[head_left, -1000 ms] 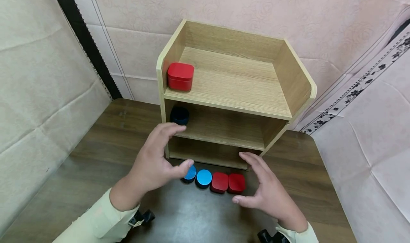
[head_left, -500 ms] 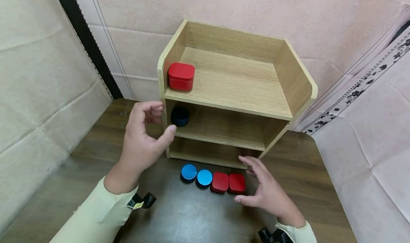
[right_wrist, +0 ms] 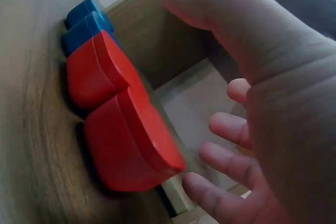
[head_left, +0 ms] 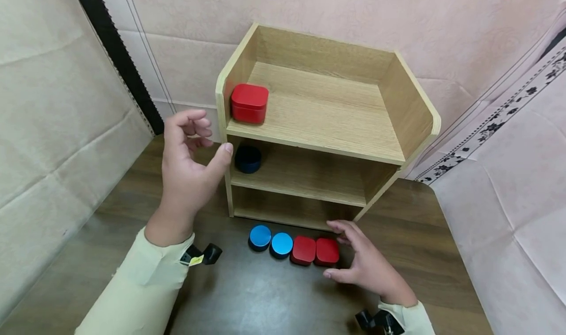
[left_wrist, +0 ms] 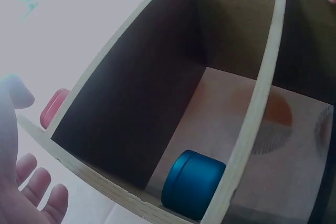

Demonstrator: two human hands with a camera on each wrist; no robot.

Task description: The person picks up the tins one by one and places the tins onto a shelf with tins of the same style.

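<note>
- I have the left hand [head_left: 187, 170] left of centre on my head feed, just beside the left end of the shelf [head_left: 327, 114]; its grip is relaxed and holds nothing — thumb out, fingers loosely bent.
- Near it, the upper red box [head_left: 249, 104] sits at the left end of the top level, and the dark tin [head_left: 248, 159] stands below, at the left of the middle compartment; my left wrist feed shows that tin blue, bottom centre.
- Right of centre, low in the frame, I see the right hand [head_left: 364, 264], its grip loose and bare, thumb and fingers parted beside the right red box [head_left: 327, 252]; I can't tell whether a fingertip touches it.
- Across the lower centre, on the tabletop [head_left: 256, 305], a row runs left to right: left blue tin [head_left: 259, 237], right blue tin [head_left: 281, 245], left red box [head_left: 303, 250], right red box — the red pair touching.
- Pale cloth [head_left: 327, 11] fills the top of the frame.
</note>
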